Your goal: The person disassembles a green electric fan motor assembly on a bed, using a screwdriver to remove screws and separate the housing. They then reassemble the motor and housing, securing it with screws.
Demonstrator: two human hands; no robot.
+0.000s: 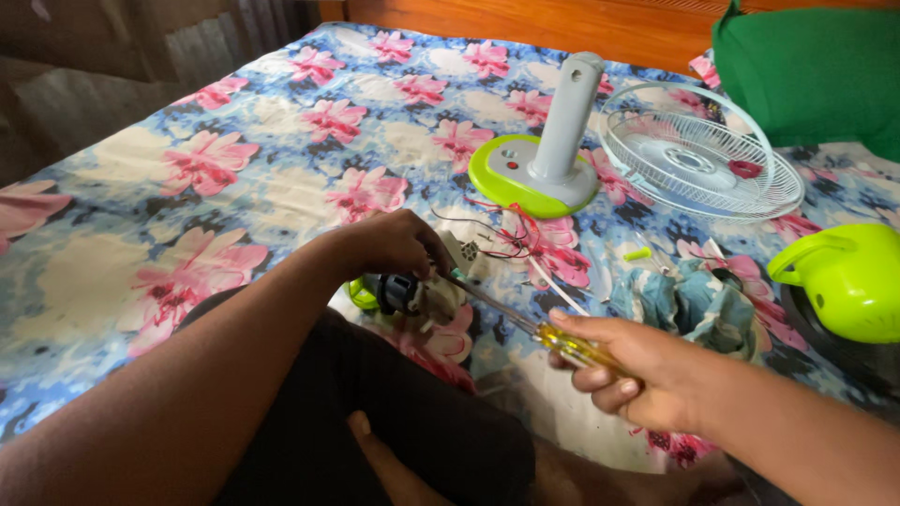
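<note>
A bed covered by a blue sheet printed with pink and cream flowers (187,187) is seen from above, with dark wall panels beyond its far left edge. At near left, the person's left forearm is extended across a leg clad in black fabric (375,431). The left hand (398,245) is closed over the top of a small electric fan motor with a dark body, pale housing and a green part at its left end (412,295), which is held down on the sheet just beyond the knee. Thin red and black wires (506,239) are seen trailing from the motor toward the far side. A screwdriver with a steel shaft and a clear yellow handle (534,328) is laid diagonally between the hands, its tip set against the motor beside the left fingers. The handle is wrapped by the fingers of the right hand (628,370) at near right, thumb along the top. Farther back, at centre, a grey fan pedestal column on a round lime-green and grey base (548,164) is stood upright. To its right, a white wire fan guard (698,155) is laid flat. A crumpled blue-green cloth (689,305) is lying near the right hand. At far right, a green pillow (816,70) and a lime-green plastic fan housing (844,276) are noted.
</note>
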